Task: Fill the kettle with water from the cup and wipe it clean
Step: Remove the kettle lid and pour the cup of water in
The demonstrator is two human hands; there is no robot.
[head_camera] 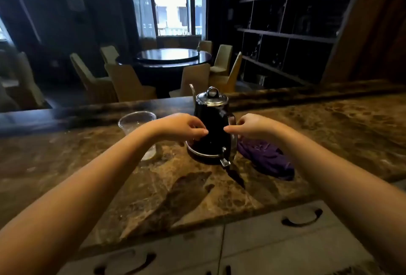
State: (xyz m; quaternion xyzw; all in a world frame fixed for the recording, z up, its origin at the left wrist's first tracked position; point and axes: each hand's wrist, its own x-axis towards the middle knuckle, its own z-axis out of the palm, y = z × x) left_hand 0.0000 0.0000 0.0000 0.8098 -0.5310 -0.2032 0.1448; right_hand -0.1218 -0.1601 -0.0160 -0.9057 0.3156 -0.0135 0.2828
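While your two bare arms reach out over the surface point(219, 204), both hands meet in front of the black kettle point(212, 129). Closest to you are pale drawers with curved dark handles point(302, 219), tucked under the front edge. The surface looks like brown polished stone, smooth and blotchy.

Your left hand point(182, 126) has its grip curled, fingers bent and pointing right, and it holds nothing I can see. Your right hand point(249, 126) is curled the same way, pointing left. Its grip is near the kettle's handle point(230, 121), but I cannot tell if it touches it. The two fingertips almost meet in front of the kettle's body. I think you are getting ready to take hold of it.

The kettle stands upright on its round base point(202, 156), in the middle of the surface. It is dark and shiny, with a thin curved spout point(193, 90) and a silver lid point(212, 99) with a ring on top. The lid is on, so it must come off before water goes in.

A purple cloth point(265, 158) lies bunched up just right of the kettle, soft and wrinkly, handy for wiping. A clear plastic cup point(137, 123) stands just left, partly behind your left arm. I cannot tell how much water is in it.

Far back are a round dark table point(173, 57), tan chairs point(127, 83) and dark shelves point(290, 33).
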